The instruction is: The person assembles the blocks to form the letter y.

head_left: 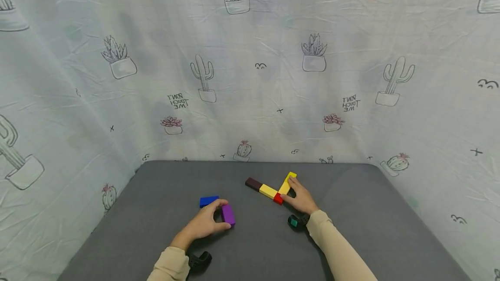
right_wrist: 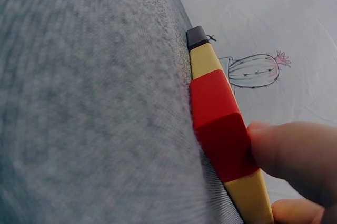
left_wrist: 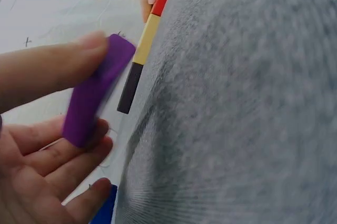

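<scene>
In the head view my left hand (head_left: 205,221) pinches a purple block (head_left: 228,215) between thumb and fingers. The left wrist view shows the purple block (left_wrist: 100,92) with the thumb at one end and fingertips at the other. A blue block (head_left: 208,201) lies just behind this hand, partly covered by it. My right hand (head_left: 302,197) rests at an angled row of blocks. Its thumb touches the red block (right_wrist: 221,129), and a finger lies on the right yellow block (head_left: 286,184). Another yellow block (head_left: 268,191) and a dark brown block (head_left: 253,184) continue the row leftward.
The blocks are on a dark grey table (head_left: 265,250). Behind it hangs a pale curtain (head_left: 261,90) printed with potted cacti. Black wrist devices, the left one (head_left: 199,263) and the right one (head_left: 298,222), sit below the hands at the cream sleeves.
</scene>
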`<state>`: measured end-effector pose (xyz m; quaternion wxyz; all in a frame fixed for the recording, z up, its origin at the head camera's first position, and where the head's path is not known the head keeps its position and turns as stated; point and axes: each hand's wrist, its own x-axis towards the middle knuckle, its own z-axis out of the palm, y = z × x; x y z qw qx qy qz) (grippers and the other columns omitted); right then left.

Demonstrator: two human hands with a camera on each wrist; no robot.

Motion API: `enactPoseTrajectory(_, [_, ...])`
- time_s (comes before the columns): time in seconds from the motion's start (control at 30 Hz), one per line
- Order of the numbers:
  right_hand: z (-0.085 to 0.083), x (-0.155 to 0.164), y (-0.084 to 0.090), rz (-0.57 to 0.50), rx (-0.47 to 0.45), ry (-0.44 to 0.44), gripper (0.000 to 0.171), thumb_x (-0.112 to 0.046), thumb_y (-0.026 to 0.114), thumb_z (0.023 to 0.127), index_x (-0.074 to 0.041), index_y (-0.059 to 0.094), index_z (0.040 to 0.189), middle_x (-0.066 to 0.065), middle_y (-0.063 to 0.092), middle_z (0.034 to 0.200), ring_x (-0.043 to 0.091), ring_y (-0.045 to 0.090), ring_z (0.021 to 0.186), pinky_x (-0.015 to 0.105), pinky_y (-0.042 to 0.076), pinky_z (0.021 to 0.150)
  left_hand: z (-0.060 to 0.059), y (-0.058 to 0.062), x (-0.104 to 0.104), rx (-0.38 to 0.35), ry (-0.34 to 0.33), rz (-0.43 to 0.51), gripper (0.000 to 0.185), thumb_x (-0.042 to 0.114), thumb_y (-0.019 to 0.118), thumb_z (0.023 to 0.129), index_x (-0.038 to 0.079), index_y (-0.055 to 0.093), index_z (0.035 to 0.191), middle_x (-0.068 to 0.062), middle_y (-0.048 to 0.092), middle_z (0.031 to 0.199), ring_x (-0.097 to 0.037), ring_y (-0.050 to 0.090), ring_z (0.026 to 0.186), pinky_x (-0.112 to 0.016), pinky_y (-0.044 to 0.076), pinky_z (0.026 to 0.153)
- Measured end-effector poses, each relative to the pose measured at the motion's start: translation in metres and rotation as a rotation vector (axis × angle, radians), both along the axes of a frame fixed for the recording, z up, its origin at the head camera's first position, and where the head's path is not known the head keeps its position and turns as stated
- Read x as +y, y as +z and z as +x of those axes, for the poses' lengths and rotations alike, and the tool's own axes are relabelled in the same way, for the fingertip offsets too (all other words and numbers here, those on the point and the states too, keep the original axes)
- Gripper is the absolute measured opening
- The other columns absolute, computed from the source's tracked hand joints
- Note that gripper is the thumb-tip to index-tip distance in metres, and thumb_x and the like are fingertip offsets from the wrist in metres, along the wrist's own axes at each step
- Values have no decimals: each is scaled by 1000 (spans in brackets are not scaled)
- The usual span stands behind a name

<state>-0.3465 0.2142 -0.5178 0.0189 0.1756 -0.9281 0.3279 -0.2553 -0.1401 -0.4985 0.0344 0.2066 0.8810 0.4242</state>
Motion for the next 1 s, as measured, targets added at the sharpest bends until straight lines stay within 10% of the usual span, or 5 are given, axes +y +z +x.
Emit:
enactPoseTrajectory(0.53, [0, 1, -1, 6, 15, 5, 78, -42, 60, 90, 3, 30, 146, 20, 24, 154, 38, 20, 142, 59, 25, 110, 1, 14, 19, 73, -14, 46, 73, 36, 74, 81, 2, 44, 138, -17, 49, 135, -38, 47, 127, -52, 40, 101])
enactPoseTrajectory(1.0, [2, -1, 3, 11, 2, 4, 77, -40, 60, 91, 3, 29, 147, 20, 23, 155, 38, 19, 143, 58, 24, 111, -13, 13, 60, 86, -186, -44, 71, 32, 71, 85, -1, 41, 140, -16, 47, 140, -33, 47, 128, -48, 42, 102])
